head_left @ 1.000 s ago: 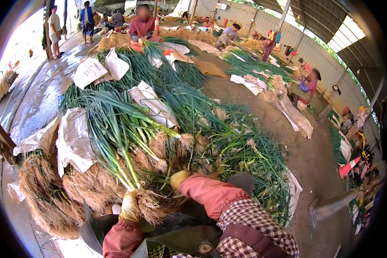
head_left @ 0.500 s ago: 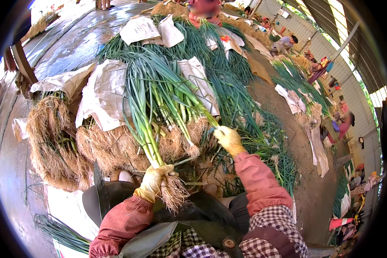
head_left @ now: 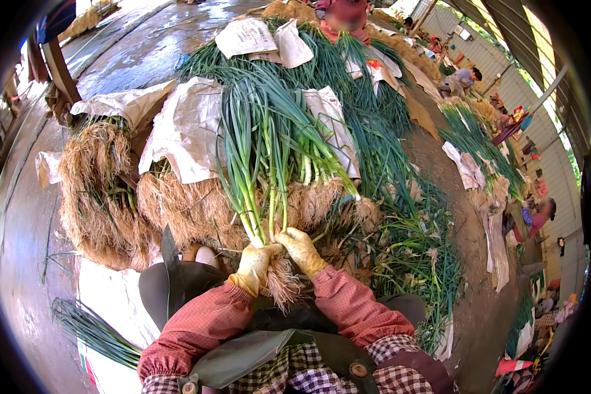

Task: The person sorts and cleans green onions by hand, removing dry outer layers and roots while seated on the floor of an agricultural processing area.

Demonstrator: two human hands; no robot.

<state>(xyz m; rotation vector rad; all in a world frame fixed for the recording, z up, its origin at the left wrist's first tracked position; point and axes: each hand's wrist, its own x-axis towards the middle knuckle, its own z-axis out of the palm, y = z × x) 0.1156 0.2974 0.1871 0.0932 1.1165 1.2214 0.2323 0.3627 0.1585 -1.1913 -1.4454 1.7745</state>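
In its yellow glove, my left hand (head_left: 251,268) is closed round the lower white ends of a few long green onions (head_left: 248,197). Their pale roots (head_left: 282,284) hang below the fist, and the leaves fan away from me over the pile. My right hand (head_left: 302,252), gloved the same way, touches the left at the stalk bases. Its fingers are closed on the foot of a green onion stalk (head_left: 284,200). Just beyond both hands lies a heap of onions with bushy brown roots (head_left: 197,207). A single loose onion (head_left: 338,180) slants across the heap's right side.
Pale sacks (head_left: 189,131) cover parts of the heap. Discarded green leaves (head_left: 407,262) are strewn to my right. A bunch of thin green leaves (head_left: 95,328) rests on a white sheet (head_left: 115,299) at lower left. Across the heap sits another person (head_left: 345,16); more people work along the right wall.
My right hand has come back from the loose onion's root end on the right to the stalk bases beside my left hand. The left keeps its hold; the whole view has shifted slightly.
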